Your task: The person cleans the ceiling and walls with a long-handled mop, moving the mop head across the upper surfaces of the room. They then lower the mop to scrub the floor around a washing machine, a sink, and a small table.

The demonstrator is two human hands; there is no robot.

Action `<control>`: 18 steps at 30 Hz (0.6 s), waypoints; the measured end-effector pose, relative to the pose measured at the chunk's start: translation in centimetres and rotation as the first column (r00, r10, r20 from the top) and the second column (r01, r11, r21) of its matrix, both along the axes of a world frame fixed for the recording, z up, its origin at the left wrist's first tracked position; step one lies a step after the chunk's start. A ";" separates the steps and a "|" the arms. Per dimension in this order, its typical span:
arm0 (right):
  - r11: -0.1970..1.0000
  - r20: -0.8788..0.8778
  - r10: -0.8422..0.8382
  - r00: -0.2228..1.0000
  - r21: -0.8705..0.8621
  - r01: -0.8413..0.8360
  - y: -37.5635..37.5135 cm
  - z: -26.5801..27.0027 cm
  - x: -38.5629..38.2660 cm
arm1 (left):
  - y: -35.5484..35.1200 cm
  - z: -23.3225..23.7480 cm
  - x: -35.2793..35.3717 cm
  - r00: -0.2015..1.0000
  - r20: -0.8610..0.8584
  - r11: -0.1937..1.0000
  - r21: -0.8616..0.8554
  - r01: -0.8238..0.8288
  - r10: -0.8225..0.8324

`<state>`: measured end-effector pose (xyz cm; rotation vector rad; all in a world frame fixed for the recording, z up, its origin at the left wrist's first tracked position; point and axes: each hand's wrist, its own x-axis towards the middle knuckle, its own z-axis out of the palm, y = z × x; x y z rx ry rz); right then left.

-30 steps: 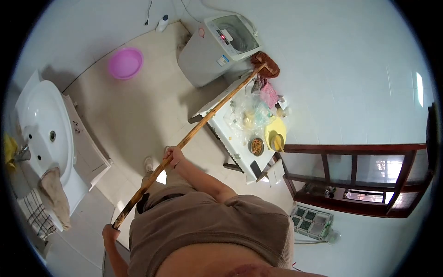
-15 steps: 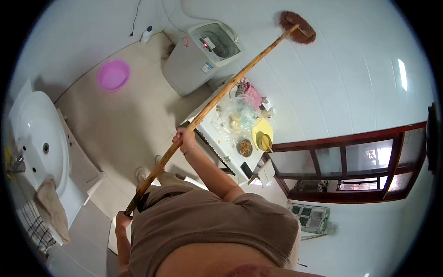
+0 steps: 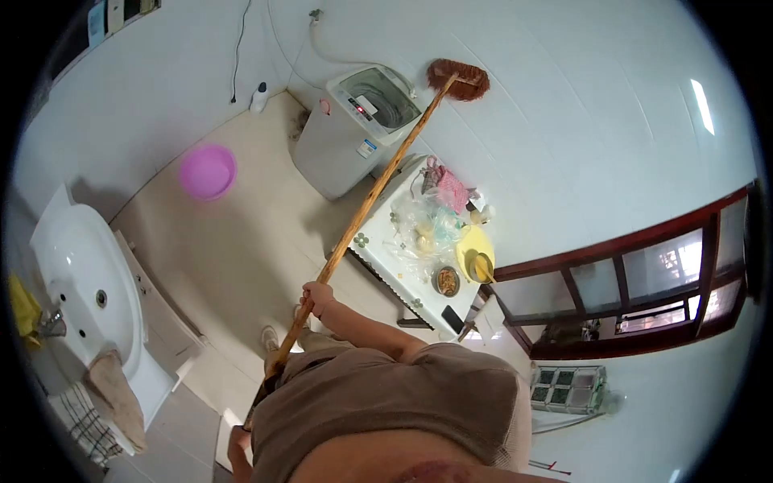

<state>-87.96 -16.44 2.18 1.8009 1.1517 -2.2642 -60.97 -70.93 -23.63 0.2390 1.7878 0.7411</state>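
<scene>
A long-handled broom (image 3: 372, 196) with a rough wooden pole runs diagonally up the head view. Its brown bristle head (image 3: 469, 84) lies against the pale wall, behind the washing machine's right corner. My right hand (image 3: 319, 297) is wrapped round the lower half of the pole. Lower left, my left hand (image 3: 240, 441) grips near the pole's bottom end, its fingers partly hidden by my shirt. The pole passes over the corner of a white-covered table (image 3: 364, 241).
A top-loading washing machine (image 3: 338, 149) stands by the wall. On the table are plastic bags (image 3: 423, 225), a bowl of food (image 3: 447, 281), a yellow plate (image 3: 467, 245) and a phone (image 3: 452, 319). A pink basin (image 3: 208, 172) sits on the floor; a sink (image 3: 88, 241) is left.
The broom head has moved down the wall and left, closer to the washing machine. The pole now stands steeper, and the whole view has shifted a little. Both hands keep their hold.
</scene>
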 end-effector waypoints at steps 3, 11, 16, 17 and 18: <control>0.998 -0.091 0.032 0.995 0.056 -0.027 1.2 0.8 -1.0 | 7.6 7.9 -2.9 0.958 -0.038 0.891 -0.357 -0.279 0.284; 0.958 -0.356 0.130 0.926 0.286 -0.025 7.4 13.4 -8.5 | 22.6 18.0 -18.1 0.919 -0.127 0.922 -0.063 -0.382 0.372; 0.945 -0.480 0.219 0.850 0.323 -0.061 12.4 19.1 -11.4 | 27.6 22.0 -24.1 0.914 -0.161 0.928 0.090 -0.362 0.372; 0.946 -0.483 0.211 0.850 0.321 -0.052 12.5 19.5 -11.1 | 28.0 21.8 -24.6 0.911 -0.181 0.924 0.167 -0.344 0.372; 0.947 -0.523 0.210 0.826 0.318 -0.039 12.4 19.9 -10.8 | 27.9 21.3 -24.3 0.913 -0.183 0.927 0.165 -0.336 0.364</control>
